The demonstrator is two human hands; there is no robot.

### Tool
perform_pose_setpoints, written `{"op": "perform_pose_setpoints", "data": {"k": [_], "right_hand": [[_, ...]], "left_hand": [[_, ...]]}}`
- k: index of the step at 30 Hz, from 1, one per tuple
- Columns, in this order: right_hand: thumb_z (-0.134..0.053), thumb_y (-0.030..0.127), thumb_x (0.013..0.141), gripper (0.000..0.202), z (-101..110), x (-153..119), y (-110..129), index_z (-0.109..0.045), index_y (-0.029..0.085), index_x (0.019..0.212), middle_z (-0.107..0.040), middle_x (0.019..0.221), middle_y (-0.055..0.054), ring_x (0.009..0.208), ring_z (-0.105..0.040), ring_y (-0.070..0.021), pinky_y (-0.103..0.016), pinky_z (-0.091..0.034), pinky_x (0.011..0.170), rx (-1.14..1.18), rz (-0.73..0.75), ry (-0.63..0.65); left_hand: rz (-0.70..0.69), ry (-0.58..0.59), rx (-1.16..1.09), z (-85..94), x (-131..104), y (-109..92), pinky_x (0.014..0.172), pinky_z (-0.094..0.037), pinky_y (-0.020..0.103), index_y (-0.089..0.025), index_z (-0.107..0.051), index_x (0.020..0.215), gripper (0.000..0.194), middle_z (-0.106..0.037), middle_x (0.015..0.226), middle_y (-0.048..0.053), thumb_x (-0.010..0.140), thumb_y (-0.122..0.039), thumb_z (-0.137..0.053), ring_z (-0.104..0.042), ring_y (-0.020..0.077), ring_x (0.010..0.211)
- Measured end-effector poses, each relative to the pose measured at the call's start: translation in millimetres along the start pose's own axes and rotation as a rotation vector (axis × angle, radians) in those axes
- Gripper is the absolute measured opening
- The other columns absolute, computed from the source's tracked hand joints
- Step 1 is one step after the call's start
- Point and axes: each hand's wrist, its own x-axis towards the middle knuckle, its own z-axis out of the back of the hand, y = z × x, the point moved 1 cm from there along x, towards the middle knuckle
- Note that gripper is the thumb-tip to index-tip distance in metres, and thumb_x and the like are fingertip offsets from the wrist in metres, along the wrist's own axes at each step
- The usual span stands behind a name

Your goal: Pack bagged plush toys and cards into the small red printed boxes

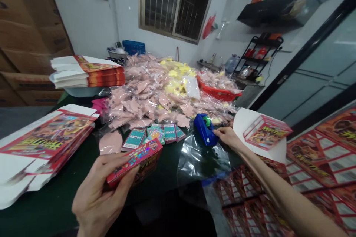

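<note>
My left hand [104, 189] is closed around a small red printed box [139, 159] with a shiny holographic strip along its upper side. My right hand [228, 137] reaches to the blue tape dispenser [204, 130], fingertips pinched together at its right edge; whatever they pinch is too small to make out. A green-cored roll sits in the dispenser. Behind the box lie several teal printed cards [135, 139] and a pink bagged piece [110, 142]. Clear plastic film [203, 157] is spread in front of the dispenser.
Pink and yellow bagged pieces [144, 92] are heaped at the back, beside a red basket [219, 92]. Flat printed cartons [52, 133] lie at left, with another stack [91, 76] behind. Finished-looking red boxes [314, 152] fill the lower right.
</note>
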Motion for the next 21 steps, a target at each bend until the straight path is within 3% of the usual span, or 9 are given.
{"op": "perform_pose_setpoints", "data": {"k": [4,10,15,21], "right_hand": [[-0.057,0.028,0.087,0.017,-2.8,0.3,6.3,-0.060,0.011,0.087,-0.061,0.081,0.001,0.067,-0.058,-0.0098,-0.025,-0.050,0.060,0.042,-0.215,0.108],[-0.055,0.031,0.089,0.028,-6.9,-2.8,8.6,-0.055,0.014,0.112,-0.059,0.109,-0.007,0.090,-0.061,-0.0169,-0.036,-0.053,0.075,0.270,-0.439,0.074],[-0.054,0.030,0.089,0.030,-14.6,-11.8,2.5,-0.054,0.015,0.115,-0.058,0.113,-0.007,0.094,-0.060,-0.0180,-0.037,-0.053,0.078,0.506,-0.438,-0.063],[-0.054,0.030,0.090,0.027,-35.1,-35.7,-28.4,-0.055,0.015,0.113,-0.059,0.111,-0.007,0.092,-0.060,-0.0171,-0.036,-0.053,0.077,0.654,-0.300,-0.188]], "left_hand": [[-0.017,-0.002,-0.013,-0.2,-3.1,2.1,0.072,-0.047,0.028,-0.025,-0.064,0.102,0.037,-0.062,0.089,0.001,0.068,-0.011,-0.072,-0.058,0.0166,0.078],[-0.031,-0.017,0.003,-1.9,-1.8,3.3,0.072,-0.048,0.028,-0.023,-0.064,0.100,0.032,-0.062,0.088,0.000,0.069,-0.015,-0.072,-0.059,0.0159,0.077],[-0.098,-0.057,0.082,-1.9,0.2,1.6,0.067,-0.049,0.026,-0.020,-0.064,0.093,0.030,-0.064,0.085,0.000,0.066,-0.009,-0.073,-0.060,0.0136,0.071],[-0.098,-0.046,0.071,-2.0,2.0,-0.2,0.068,-0.050,0.027,-0.017,-0.065,0.091,0.029,-0.065,0.085,0.001,0.066,-0.006,-0.072,-0.061,0.0143,0.073]]}}
